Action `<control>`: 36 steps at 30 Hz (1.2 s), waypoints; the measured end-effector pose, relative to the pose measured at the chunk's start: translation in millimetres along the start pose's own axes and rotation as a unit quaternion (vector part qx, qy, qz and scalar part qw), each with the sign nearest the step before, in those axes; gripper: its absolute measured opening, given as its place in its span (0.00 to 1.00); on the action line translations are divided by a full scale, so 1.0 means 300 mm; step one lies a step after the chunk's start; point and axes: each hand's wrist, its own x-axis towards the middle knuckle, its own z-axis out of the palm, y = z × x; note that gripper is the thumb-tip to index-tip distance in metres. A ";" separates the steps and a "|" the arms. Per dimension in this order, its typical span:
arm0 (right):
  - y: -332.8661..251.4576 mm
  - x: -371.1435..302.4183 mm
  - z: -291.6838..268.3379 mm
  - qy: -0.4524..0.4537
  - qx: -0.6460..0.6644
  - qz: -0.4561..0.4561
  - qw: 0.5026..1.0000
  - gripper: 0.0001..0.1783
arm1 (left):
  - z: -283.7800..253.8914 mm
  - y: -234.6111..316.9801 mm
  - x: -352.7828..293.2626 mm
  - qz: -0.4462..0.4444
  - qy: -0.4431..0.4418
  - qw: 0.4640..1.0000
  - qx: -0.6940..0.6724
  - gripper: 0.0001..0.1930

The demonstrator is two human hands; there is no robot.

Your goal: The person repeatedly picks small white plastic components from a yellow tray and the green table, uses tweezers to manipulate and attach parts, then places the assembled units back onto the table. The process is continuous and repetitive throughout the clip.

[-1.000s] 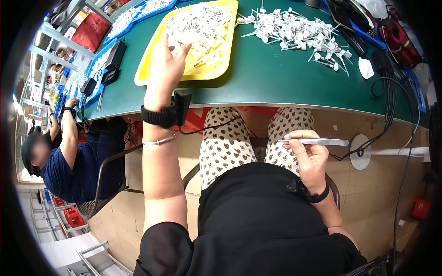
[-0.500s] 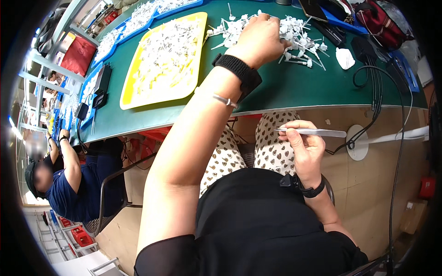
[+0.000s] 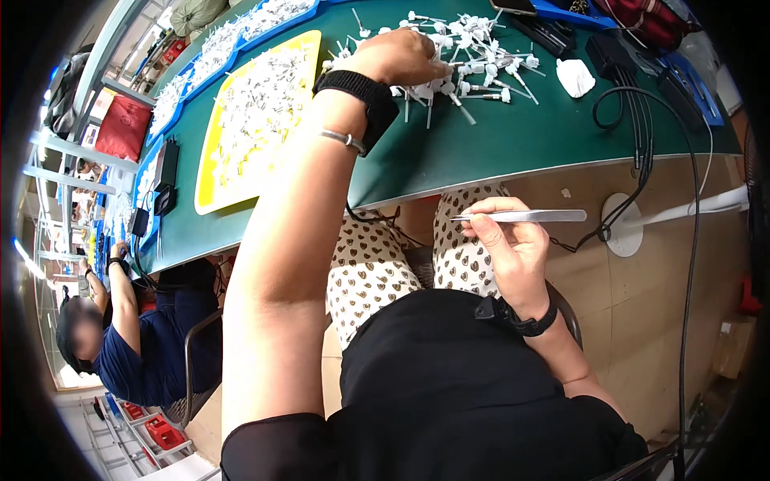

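My left hand (image 3: 401, 58) reaches over the table to the left side of a loose pile of small white plastic parts with thin stems (image 3: 481, 68). Its back faces up and its fingers bend down into the pile, so most of them are hidden, as is anything between them. My right hand (image 3: 517, 248) is above my lap, just off the table's front edge, with fingers and thumb closed around silver metal tweezers (image 3: 545, 216). The tweezers lie nearly level, their thin tips pointing left and holding nothing that I can see.
A yellow tray (image 3: 205, 188) full of small white parts stands left of the pile. Blue trays (image 3: 233, 60) of similar parts line the far left. Right of the pile are a crumpled white tissue (image 3: 574, 78) and black cables (image 3: 642, 120). A co-worker (image 3: 152, 345) sits at the left.
My left hand has shifted left over the pile, and some white parts lie differently around it. My right hand still holds the tweezers in the same grip. The whole view has shifted slightly.
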 end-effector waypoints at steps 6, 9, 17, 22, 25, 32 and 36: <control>-0.013 -0.028 0.031 -0.034 -0.008 0.002 0.999 0.07 | -0.003 0.024 -0.232 0.028 0.032 0.999 -0.013 0.26; -0.021 -0.038 0.044 -0.051 -0.002 0.011 0.999 0.07 | 0.064 -0.026 -0.288 0.042 0.094 0.994 -0.019 0.21; -0.016 -0.040 0.049 -0.049 -0.019 -0.009 0.999 0.06 | 0.046 -0.060 -0.380 -0.023 0.246 0.967 -0.059 0.20; -0.017 -0.045 0.049 -0.052 -0.024 -0.010 0.998 0.06 | 0.000 -0.052 -0.469 -0.066 0.292 0.946 -0.123 0.15; -0.009 -0.045 0.049 -0.056 -0.027 -0.010 0.998 0.06 | 0.029 -0.026 -0.558 -0.074 0.268 0.951 -0.138 0.08; -0.014 -0.059 0.060 -0.055 -0.020 0.027 0.998 0.07 | 0.094 0.136 -0.627 0.012 0.243 0.954 -0.177 0.07; -0.033 -0.067 0.064 -0.051 -0.008 0.008 0.999 0.06 | 0.135 0.233 -0.515 0.026 0.245 0.954 -0.171 0.10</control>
